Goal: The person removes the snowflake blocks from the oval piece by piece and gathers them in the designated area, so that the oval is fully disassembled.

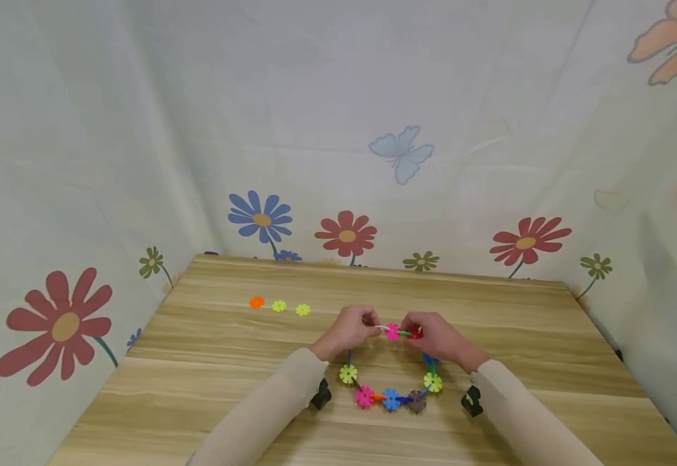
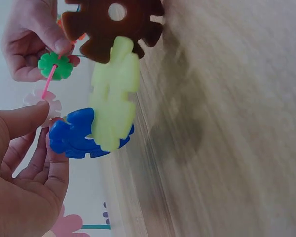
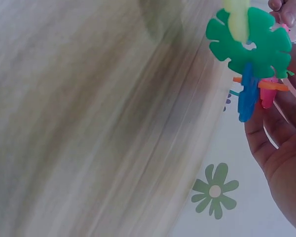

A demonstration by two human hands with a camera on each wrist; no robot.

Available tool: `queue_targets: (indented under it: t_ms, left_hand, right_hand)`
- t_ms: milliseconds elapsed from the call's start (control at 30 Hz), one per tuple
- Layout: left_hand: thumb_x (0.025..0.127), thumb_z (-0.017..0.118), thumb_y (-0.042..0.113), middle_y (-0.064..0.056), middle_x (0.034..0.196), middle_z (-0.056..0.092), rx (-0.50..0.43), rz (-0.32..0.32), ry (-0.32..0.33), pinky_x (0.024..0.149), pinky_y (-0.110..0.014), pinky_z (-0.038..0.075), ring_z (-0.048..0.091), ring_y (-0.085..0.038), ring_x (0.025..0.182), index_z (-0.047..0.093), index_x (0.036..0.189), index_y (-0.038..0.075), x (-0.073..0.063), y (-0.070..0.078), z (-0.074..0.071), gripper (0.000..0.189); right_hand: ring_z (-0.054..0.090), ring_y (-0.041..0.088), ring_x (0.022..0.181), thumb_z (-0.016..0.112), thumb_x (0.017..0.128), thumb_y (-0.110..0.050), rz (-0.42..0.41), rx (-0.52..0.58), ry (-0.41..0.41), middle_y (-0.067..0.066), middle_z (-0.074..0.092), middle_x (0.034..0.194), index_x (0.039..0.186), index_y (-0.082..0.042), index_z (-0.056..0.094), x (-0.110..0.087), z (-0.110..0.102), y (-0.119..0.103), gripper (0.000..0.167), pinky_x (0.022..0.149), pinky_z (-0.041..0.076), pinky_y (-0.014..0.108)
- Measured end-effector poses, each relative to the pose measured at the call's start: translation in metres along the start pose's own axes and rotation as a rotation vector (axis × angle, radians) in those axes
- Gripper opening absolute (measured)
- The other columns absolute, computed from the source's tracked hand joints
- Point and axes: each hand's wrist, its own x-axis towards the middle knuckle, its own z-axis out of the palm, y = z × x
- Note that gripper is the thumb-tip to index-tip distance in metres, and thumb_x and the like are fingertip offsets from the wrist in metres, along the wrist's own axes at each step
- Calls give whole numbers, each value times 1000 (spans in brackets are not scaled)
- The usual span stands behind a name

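Observation:
Between both hands is a ring of interlocking notched flower discs. My left hand (image 1: 349, 331) pinches a white disc (image 2: 53, 105) between thumb and fingers, a blue disc (image 2: 71, 136) by its fingertips. A pink disc (image 1: 393, 332) spans from the white one to a green disc (image 2: 55, 66). My right hand (image 1: 440, 338) grips the green end, with a red disc (image 1: 415, 332) at its fingers. Nearer the body hang yellow (image 1: 348, 373), pink (image 1: 364, 396), blue (image 1: 391, 399) and brown (image 1: 417, 401) discs. The fingers partly hide both sides of the ring.
On the wooden table (image 1: 210, 362), left and beyond the hands, lie a loose orange disc (image 1: 257, 302) and two yellow-green discs, one (image 1: 279, 306) beside the other (image 1: 303, 310). A curtain (image 1: 292, 142) printed with flowers and butterflies stands behind the table and along its sides.

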Motion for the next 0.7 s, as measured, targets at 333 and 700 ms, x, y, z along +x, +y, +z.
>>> queue_targets:
  t_ms: [333, 700]
  left_hand:
    - [81, 74, 6, 4, 72, 60, 28, 18, -4, 60, -22, 44, 52, -7, 66, 64, 76, 10, 3, 1, 2, 12]
    - [82, 73, 5, 4, 74, 63, 25, 36, -23, 61, -21, 45, 54, -5, 68, 66, 77, 9, 5, 6, 0, 9]
  right_hand:
    - [55, 8, 75, 73, 81, -3, -43, 2, 12, -6, 63, 87, 91, -17, 63, 1, 3, 1, 20, 70, 49, 29]
    - [57, 6, 76, 73, 80, -2, -71, -6, 21, -8, 64, 88, 92, -18, 64, 4, 2, -2, 22, 70, 50, 27]
